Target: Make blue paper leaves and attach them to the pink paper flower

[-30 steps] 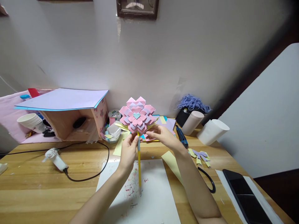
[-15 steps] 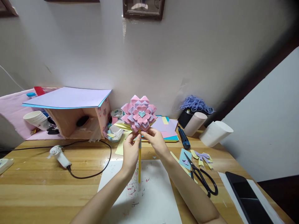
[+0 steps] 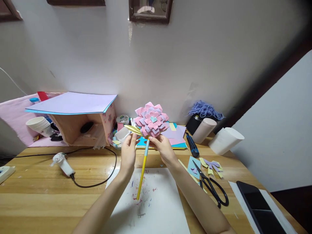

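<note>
A folded paper flower point(image 3: 151, 119) in pink and lilac, with a light blue heart-shaped centre, is held up over the table, leaning a little right. Its yellow stem point(image 3: 142, 172), blue near the top, slants down to the left. My right hand point(image 3: 162, 146) grips the stem just under the bloom, with the thumb at the front. At the left of the bloom, a pointed yellow paper leaf point(image 3: 133, 129) sticks out. My left hand point(image 3: 128, 150) is closed with thumb and fingers on the leaf's underside; the exact contact is partly hidden.
Below lies a marked white sheet point(image 3: 156, 208). To the right are black scissors point(image 3: 210, 187), a blue cutter point(image 3: 192, 145), a paper bow point(image 3: 212, 166) and a phone point(image 3: 259, 208). A glue gun point(image 3: 62, 164) with its cord lies left, before an open box point(image 3: 73, 125).
My left hand has moved from the stem leftward to the leaf. The flower has tilted and turned rightward, and the stem's lower end has swung left.
</note>
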### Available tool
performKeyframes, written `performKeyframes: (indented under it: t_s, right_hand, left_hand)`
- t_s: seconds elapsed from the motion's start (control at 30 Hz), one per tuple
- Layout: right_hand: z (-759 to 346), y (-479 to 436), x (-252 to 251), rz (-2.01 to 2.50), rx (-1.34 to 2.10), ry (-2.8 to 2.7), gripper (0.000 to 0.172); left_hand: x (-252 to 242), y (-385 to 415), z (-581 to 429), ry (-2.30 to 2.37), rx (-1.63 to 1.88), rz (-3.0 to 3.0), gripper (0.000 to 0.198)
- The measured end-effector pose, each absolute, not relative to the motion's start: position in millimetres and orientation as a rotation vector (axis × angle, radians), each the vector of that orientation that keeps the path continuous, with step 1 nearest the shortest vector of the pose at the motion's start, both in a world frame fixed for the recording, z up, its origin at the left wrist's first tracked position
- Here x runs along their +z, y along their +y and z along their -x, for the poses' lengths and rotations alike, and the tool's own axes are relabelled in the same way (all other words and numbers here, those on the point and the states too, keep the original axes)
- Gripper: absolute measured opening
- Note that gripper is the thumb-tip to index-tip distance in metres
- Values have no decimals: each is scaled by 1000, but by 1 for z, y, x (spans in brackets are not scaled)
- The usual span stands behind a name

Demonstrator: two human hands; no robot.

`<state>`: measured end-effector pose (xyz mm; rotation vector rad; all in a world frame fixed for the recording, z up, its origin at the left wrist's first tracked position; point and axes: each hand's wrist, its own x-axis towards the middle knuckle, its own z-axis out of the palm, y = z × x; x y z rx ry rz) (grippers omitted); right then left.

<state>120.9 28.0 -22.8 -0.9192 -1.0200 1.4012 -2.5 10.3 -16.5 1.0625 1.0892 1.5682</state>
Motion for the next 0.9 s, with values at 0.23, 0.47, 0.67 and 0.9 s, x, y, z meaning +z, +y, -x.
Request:
performKeyframes:
  t_s: [0.23, 0.47, 0.67, 0.9]
  right_hand:
    - [-119, 27, -26, 849, 1435, -1103, 28]
    - [-118, 26, -29, 912, 1382, -1235, 27]
    - [-115, 26, -30, 946, 1357, -1254, 26]
    - [-115, 25, -28, 992, 1360, -1311, 26]
  left_hand:
    - [-9, 19, 25, 1193, 1562, -1066, 34]
    - [-7, 26, 40, 1145, 1464, -1106, 32]
    - [-5, 33, 57, 1096, 1316, -1104, 32]
    - [-3, 33, 60, 1073, 1258, -1080, 37]
